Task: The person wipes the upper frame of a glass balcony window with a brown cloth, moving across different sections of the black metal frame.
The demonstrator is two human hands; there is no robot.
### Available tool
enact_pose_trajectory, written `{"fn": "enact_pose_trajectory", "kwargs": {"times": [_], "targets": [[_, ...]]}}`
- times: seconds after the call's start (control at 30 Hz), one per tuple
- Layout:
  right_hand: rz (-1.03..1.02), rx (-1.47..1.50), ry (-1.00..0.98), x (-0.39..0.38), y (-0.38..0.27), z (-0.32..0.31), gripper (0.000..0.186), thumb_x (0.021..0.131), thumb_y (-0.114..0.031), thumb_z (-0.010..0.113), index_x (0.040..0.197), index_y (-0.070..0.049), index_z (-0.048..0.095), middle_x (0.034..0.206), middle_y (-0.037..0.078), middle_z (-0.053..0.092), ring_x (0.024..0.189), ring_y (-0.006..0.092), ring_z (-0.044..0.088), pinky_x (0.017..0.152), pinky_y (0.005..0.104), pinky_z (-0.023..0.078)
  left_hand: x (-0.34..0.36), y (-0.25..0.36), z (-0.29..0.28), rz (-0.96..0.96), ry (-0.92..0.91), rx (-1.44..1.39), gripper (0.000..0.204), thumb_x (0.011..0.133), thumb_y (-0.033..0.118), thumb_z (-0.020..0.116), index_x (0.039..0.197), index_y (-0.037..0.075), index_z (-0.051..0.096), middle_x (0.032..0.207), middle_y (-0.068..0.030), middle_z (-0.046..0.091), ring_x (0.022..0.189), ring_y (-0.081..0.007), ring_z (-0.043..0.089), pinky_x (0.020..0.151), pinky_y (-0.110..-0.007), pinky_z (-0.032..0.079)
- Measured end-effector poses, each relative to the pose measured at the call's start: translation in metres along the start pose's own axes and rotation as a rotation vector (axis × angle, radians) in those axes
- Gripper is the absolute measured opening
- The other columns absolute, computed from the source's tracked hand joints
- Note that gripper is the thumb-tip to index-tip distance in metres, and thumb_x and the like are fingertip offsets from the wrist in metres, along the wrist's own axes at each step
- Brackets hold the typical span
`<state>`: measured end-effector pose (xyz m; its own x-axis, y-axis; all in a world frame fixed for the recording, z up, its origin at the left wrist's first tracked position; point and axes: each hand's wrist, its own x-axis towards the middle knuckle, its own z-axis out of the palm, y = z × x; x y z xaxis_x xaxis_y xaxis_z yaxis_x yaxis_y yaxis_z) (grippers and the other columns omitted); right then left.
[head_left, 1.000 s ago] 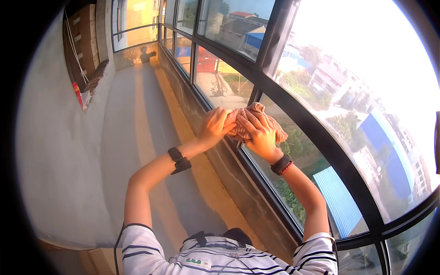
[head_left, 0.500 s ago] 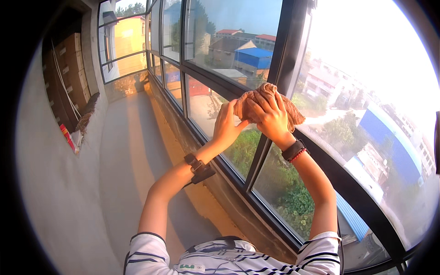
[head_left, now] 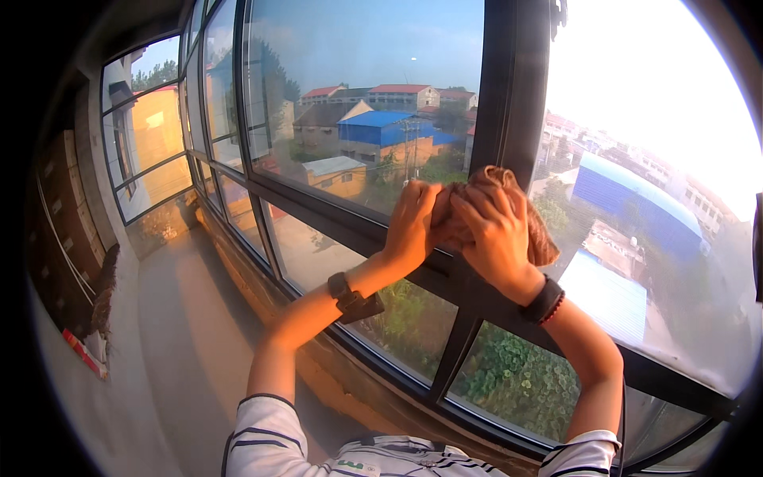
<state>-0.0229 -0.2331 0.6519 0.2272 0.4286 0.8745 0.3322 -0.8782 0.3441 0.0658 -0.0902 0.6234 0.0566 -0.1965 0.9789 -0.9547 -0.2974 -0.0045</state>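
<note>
A crumpled brown-pink cloth point(head_left: 538, 232) is bunched against the dark window frame point(head_left: 509, 95), where the upright meets the crossbar. My right hand point(head_left: 497, 238) lies over the cloth with fingers curled onto it, pressing it to the frame. At the cloth's left end my left hand point(head_left: 409, 234) grips it, fingers bent. Each wrist wears a black band. Behind the frame are glass panes point(head_left: 358, 48), with roofs, trees and sky outside; the one on the right is washed out by glare.
The balcony floor point(head_left: 191, 318) runs away to the left along a low sill wall point(head_left: 242, 282) under the windows, ending at glazed panes. The left wall has an opening with stacked brown cartons point(head_left: 71, 183), pale rods and a red item point(head_left: 79, 350) on its ledge.
The view has swung up toward the windows, showing more sky and rooftops. My hands, still on the cloth, have shifted rightward in the picture along the dark frame.
</note>
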Motion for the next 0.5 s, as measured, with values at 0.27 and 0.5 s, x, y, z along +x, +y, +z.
{"fn": "enact_pose_trajectory", "kwargs": {"times": [0.27,0.5], "targets": [[0.036,-0.191,0.157,0.183,0.096,-0.065,0.042,0.061,-0.008,0.062,0.102,-0.012,0.07,0.101,0.011,0.066,0.102,0.029,0.062,0.085,0.0423,0.051,0.212,-0.03,-0.004,0.215,0.326,0.069,0.049,0.073,0.044,0.076,0.1,0.007,0.059,0.085,-0.0097,0.057,0.085,-0.0264,0.058,0.073,-0.036,0.046],[-0.252,0.51,-0.037,0.291,0.152,-0.113,0.023,0.091,-0.008,0.057,0.113,0.001,0.055,0.106,0.006,0.058,0.097,0.0109,0.057,0.085,0.0258,0.049,0.327,0.001,-0.032,0.163,0.415,0.245,0.037,0.086,0.038,0.06,0.111,0.01,0.059,0.108,-0.0097,0.059,0.105,-0.029,0.056,0.084,-0.043,0.051]]}}
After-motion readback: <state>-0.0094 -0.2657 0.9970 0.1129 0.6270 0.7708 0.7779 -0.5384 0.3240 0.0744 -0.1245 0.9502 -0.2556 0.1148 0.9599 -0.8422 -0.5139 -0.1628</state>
